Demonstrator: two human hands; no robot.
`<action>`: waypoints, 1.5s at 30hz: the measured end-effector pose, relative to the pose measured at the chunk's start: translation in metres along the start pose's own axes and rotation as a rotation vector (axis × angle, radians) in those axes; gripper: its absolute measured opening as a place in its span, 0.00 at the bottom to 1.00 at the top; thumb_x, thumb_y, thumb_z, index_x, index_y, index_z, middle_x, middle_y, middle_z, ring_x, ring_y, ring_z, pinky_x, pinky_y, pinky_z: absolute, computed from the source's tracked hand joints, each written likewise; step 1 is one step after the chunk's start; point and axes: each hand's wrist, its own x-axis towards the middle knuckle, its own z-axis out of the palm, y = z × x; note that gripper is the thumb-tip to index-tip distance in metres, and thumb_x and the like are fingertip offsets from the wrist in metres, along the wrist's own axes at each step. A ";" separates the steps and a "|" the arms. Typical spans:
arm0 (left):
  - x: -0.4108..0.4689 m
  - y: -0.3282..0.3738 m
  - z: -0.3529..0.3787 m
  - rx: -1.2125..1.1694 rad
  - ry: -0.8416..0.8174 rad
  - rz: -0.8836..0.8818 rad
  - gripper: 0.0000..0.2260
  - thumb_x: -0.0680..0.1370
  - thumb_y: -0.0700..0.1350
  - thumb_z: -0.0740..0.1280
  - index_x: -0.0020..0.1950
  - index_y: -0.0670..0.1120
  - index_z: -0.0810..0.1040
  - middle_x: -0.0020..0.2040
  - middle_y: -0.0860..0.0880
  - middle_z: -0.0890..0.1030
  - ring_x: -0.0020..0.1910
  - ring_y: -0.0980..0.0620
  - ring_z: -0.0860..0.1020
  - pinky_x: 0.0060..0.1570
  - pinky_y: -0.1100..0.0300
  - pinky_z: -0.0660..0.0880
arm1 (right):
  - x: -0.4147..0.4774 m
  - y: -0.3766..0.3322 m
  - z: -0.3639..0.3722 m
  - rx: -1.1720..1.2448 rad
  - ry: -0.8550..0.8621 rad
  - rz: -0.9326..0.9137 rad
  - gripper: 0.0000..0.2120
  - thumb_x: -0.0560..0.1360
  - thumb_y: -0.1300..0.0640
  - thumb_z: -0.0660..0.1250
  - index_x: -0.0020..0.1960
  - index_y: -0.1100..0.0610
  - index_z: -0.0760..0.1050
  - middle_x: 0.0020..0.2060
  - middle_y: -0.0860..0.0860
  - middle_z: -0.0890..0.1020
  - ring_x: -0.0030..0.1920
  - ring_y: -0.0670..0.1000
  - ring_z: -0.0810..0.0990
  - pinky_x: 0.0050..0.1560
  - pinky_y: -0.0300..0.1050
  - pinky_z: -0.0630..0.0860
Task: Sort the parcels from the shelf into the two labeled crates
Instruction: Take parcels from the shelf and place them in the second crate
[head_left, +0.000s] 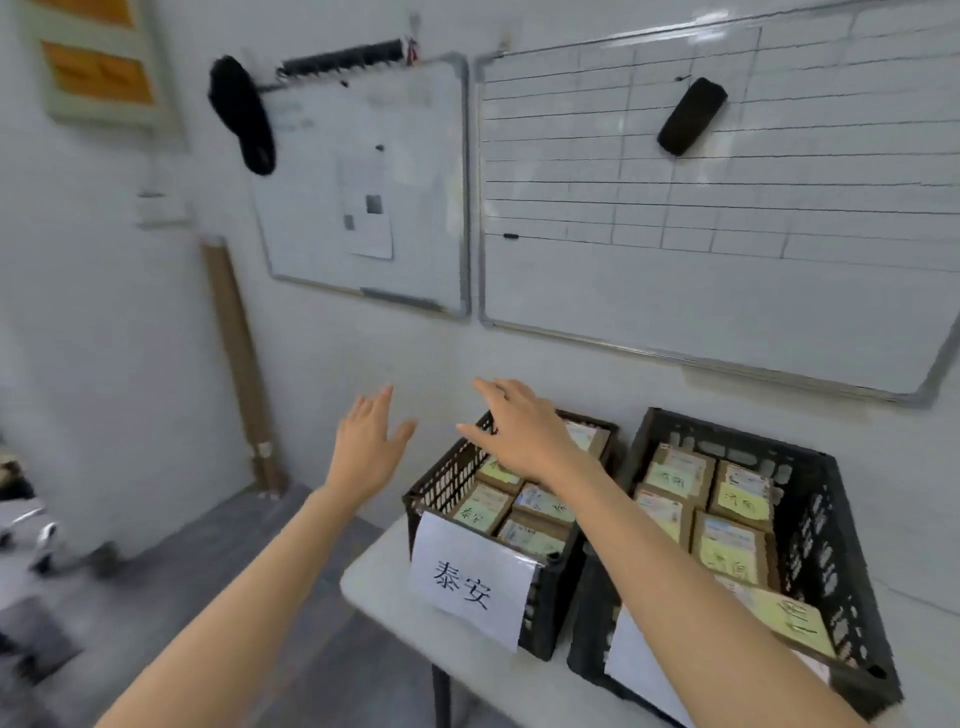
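- Hands: left hand open, fingers spread, holding nothing, raised beyond the counter's left edge.
- Likewise open and empty, right hand hovers above the far end of the left crate.
- Both black: left crate, paper label on front, and right crate, side by side on counter.
- Brown parcels with yellow notes lie in both.

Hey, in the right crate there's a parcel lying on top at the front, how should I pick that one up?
Likely from above, pinching its long edges: the top parcel lies tilted over the packed parcels in the right crate, so its edges seem free.
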 end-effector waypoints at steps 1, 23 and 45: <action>-0.013 -0.012 -0.019 0.046 0.028 -0.024 0.28 0.82 0.53 0.60 0.79 0.44 0.56 0.77 0.44 0.61 0.77 0.43 0.55 0.74 0.46 0.55 | 0.003 -0.020 0.005 0.013 0.002 -0.042 0.33 0.81 0.38 0.57 0.80 0.51 0.52 0.77 0.54 0.60 0.77 0.53 0.56 0.73 0.54 0.58; -0.525 -0.224 -0.450 0.487 0.519 -0.799 0.31 0.81 0.61 0.56 0.80 0.50 0.52 0.77 0.46 0.63 0.76 0.49 0.60 0.75 0.51 0.46 | -0.198 -0.623 0.132 0.427 -0.311 -0.976 0.33 0.80 0.38 0.58 0.79 0.51 0.55 0.77 0.51 0.61 0.77 0.53 0.56 0.75 0.52 0.58; -0.901 -0.301 -0.669 0.569 0.960 -1.277 0.33 0.80 0.59 0.60 0.80 0.48 0.52 0.78 0.48 0.61 0.77 0.49 0.58 0.75 0.49 0.47 | -0.457 -1.034 0.188 0.547 -0.465 -1.500 0.32 0.80 0.38 0.57 0.79 0.50 0.56 0.75 0.51 0.64 0.77 0.53 0.58 0.72 0.55 0.61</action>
